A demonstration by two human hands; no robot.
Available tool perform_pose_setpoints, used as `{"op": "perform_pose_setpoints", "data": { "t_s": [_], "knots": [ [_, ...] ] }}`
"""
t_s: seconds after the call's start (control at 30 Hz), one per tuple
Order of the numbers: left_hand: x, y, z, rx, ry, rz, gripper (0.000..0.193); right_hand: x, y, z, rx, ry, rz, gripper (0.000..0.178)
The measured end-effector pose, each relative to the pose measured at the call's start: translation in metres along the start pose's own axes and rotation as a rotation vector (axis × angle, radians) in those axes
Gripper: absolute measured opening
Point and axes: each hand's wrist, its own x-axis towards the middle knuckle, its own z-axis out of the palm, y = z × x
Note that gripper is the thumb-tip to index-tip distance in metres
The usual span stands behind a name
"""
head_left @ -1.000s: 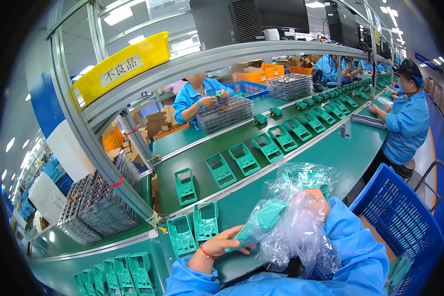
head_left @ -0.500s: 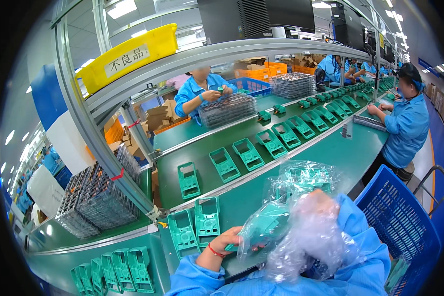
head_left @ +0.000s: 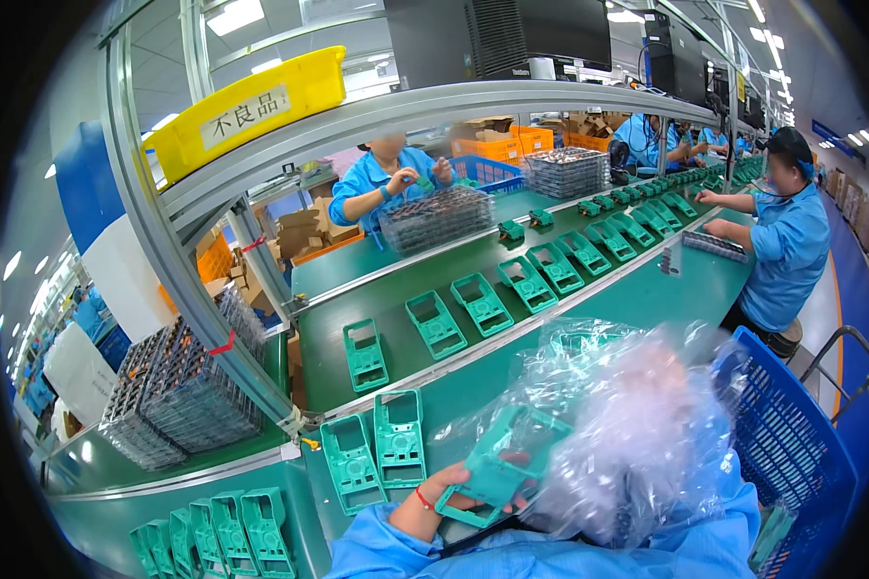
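Observation:
My left hand grips the end of a green plastic housing, a frame with a large rectangular opening. The housing is tilted above the bench and out of its wrapping. To its right, a crumpled clear plastic bag bunches up in my right hand, which is blurred and partly covered by the film. More clear film with a green part inside lies just beyond. Two similar housings rest on the bench left of my left hand.
A green belt carries a row of housings past the bench. Several more housings stand at lower left. A blue basket is at my right. Stacked clear trays sit left, behind a metal post. Co-workers sit across the belt and at right.
The housing in my left hand has come out of the plastic bag. My right hand has moved right and up with the bag, which now bunches farther right.

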Motion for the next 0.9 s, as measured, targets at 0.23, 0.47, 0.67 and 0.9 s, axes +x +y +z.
{"op": "perform_pose_setpoints", "data": {
  "t_s": [0.23,0.47,0.67,0.9],
  "knots": [
    [-0.003,-0.002,0.0,-0.014,-0.035,-0.009,0.084,0.048,-0.064,-0.029,-0.143,-0.145,0.047,0.024],
    [0.008,-0.002,-0.021,0.165,0.343,0.286,0.056,-0.051,-0.034,-0.071,-0.315,-0.246,0.082,0.025],
    [0.011,-0.003,-0.026,0.195,0.325,0.308,0.055,-0.023,0.029,-0.007,-0.504,-0.195,-0.037,0.043],
    [0.014,-0.012,-0.013,1.184,0.692,0.751,0.111,0.012,0.076,0.052,-0.077,-0.186,0.191,0.07]
  ]
}}
